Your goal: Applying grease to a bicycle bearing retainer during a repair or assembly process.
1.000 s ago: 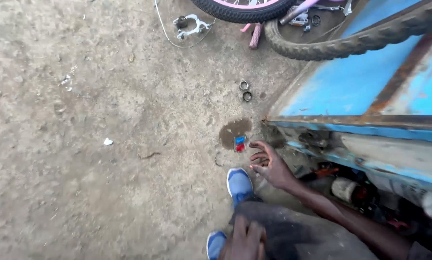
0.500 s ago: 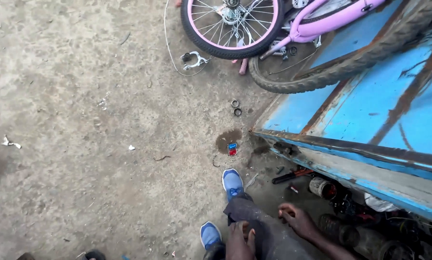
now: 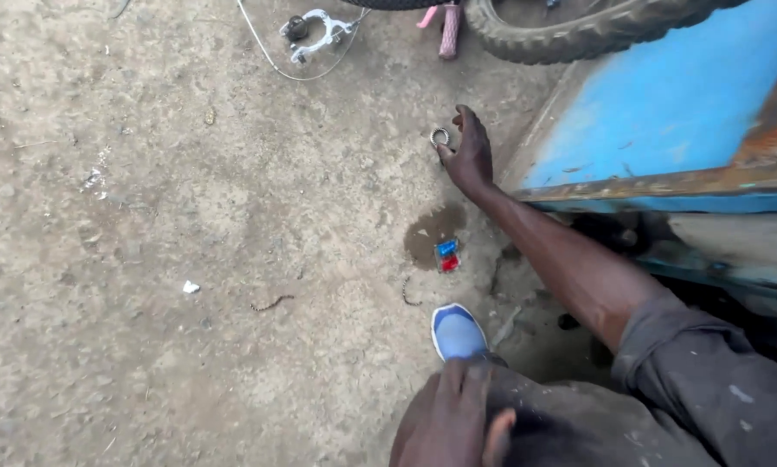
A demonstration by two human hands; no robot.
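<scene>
My right hand (image 3: 468, 154) reaches far forward over the dirt ground, its fingers closing around a small metal bearing ring (image 3: 439, 136) beside the blue metal structure (image 3: 665, 121). My left hand (image 3: 449, 419) rests flat on my knee at the bottom of the view, holding nothing. My blue shoe (image 3: 458, 332) stands just ahead of that knee. A small blue and red object (image 3: 446, 254) lies on a dark wet patch (image 3: 430, 235) between the shoe and my right hand.
A bicycle tyre (image 3: 570, 35) and a pink bicycle part (image 3: 447, 30) lie at the top. A metal brake caliper with cable (image 3: 312, 30) sits at the top middle. A short chain piece (image 3: 272, 303) and white scrap (image 3: 190, 286) lie on the dirt.
My right hand has gone from low beside my leg forward to the bearing rings on the ground. The camera has moved closer and lower. My left hand stays on my knee.
</scene>
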